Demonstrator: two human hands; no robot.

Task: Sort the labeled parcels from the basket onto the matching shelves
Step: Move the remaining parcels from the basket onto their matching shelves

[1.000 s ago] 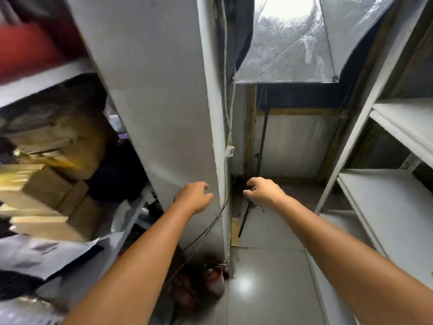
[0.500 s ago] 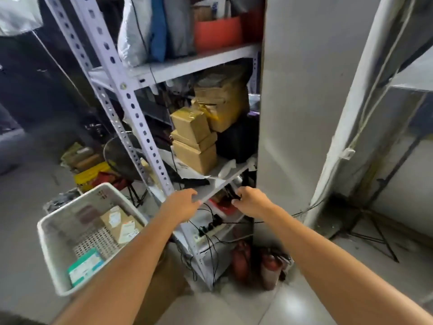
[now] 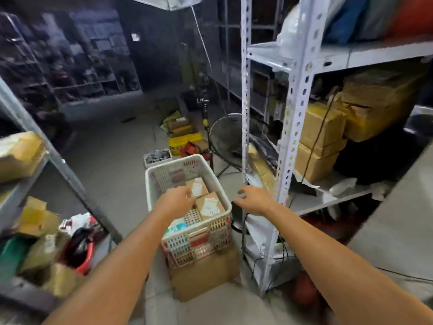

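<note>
A white plastic basket (image 3: 152,184) stands on a cardboard box (image 3: 203,275) on the floor between two shelf racks. Inside lie two brown labelled parcels (image 3: 209,205), (image 3: 198,186) and a small teal and white box (image 3: 175,227). My left hand (image 3: 177,200) hovers over the basket with loosely curled fingers and holds nothing. My right hand (image 3: 254,199) hangs empty just right of the basket's rim, next to the white metal rack (image 3: 289,127), whose shelves hold taped brown cartons (image 3: 318,134).
A dark floor fan (image 3: 226,139) stands behind the basket beside the rack's post. Boxes and a small tray of parts (image 3: 157,157) lie on the floor further back. A grey rack (image 3: 58,160) with cartons and bags fills the left. Cables hang under the right rack.
The view has swung left from the rack's side panel to the aisle. The basket now lies straight ahead, and both empty hands have moved over and beside it.
</note>
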